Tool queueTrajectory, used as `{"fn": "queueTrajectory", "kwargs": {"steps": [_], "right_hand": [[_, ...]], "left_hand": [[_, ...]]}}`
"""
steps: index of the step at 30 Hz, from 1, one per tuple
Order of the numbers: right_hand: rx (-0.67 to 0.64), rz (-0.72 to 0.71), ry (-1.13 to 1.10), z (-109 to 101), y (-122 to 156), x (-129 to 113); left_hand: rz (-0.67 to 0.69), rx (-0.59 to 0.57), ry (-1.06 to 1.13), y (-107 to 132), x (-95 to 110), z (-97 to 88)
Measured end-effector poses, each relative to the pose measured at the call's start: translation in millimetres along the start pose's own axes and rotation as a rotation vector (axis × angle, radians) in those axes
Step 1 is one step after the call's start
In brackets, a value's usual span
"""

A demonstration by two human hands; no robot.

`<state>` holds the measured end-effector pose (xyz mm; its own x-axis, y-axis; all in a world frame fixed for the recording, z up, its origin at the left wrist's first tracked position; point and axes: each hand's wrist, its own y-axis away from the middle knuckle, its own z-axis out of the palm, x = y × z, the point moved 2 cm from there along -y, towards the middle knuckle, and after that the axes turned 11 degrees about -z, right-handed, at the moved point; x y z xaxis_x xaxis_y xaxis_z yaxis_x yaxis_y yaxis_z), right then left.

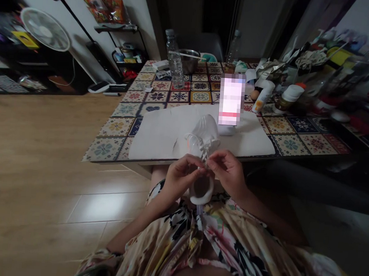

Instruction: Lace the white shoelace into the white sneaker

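white fabric piece (203, 135), gathered and ruffled, held up just past the desk's front edge; material not certain at this resolution. below it, a hollow white ring-shaped part (201, 190) hangs from the same assembly. left hand (180, 175): narrow grip, thumb and fingertips pinching a thin white strip (204, 156) between the two pieces. right hand (229, 172): narrow grip on the same strip from the other side; the hands almost touch. both hands are above the lap, over a floral dress (178, 241). a white paper sheet (159, 136) lies on the tile-patterned desk (104, 147), with a blurred upright object (232, 100) at its far edge. further back on the desk: plastic water bottle (175, 58), steel pot (189, 61), white tube (263, 97), capped jar (288, 98). wood floor (46, 154) to the left.
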<state>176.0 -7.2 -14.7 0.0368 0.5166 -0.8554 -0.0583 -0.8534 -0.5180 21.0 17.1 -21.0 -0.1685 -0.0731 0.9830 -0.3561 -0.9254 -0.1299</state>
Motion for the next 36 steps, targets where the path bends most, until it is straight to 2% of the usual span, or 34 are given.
{"fn": "queueTrajectory", "kwargs": {"steps": [4,7,11,15,17,20,23,27,30,32,36], "right_hand": [[-0.162,-0.291,0.307,-1.8,-1.1,-13.1],[-0.203,-0.403,0.448,-4.1,-0.8,-16.8],[-0.217,-0.374,0.467,-6.0,-2.2,-13.5],[-0.336,-0.207,0.293,-5.2,-2.1,-9.3],[-0.382,-0.206,0.298,-4.3,-0.8,-9.0],[-0.352,-0.323,0.448,-2.9,1.0,-10.3],[-0.288,-0.516,0.61,-1.2,3.0,-14.1],[-0.305,-0.703,0.769,-1.9,6.2,-19.2],[-0.324,-0.762,0.749,-5.6,7.3,-21.8],[-0.366,-0.774,0.675,-7.8,6.9,-23.0],[-0.513,-0.724,0.491,-9.7,4.8,-23.3]], "left_hand": [[-0.007,0.04,0.041,1.5,0.1,-2.1],[-0.005,0.041,-0.032,3.1,-0.6,-4.4],[0.083,0.052,-0.159,2.9,2.0,-7.0],[0.119,0.059,-0.188,2.4,5.8,-6.0],[0.099,0.076,-0.177,2.7,5.9,-5.2],[0.058,0.101,-0.15,3.1,3.7,-4.3],[0.019,0.1,-0.114,2.9,1.6,-3.3],[-0.074,0.084,-0.072,2.8,2.3,-2.9],[-0.139,0.042,-0.052,1.3,3.2,-4.0],[-0.131,0.039,-0.07,-2.1,2.3,-6.1],[-0.023,0.143,-0.195,-14.2,-3.2,-12.9]]}}
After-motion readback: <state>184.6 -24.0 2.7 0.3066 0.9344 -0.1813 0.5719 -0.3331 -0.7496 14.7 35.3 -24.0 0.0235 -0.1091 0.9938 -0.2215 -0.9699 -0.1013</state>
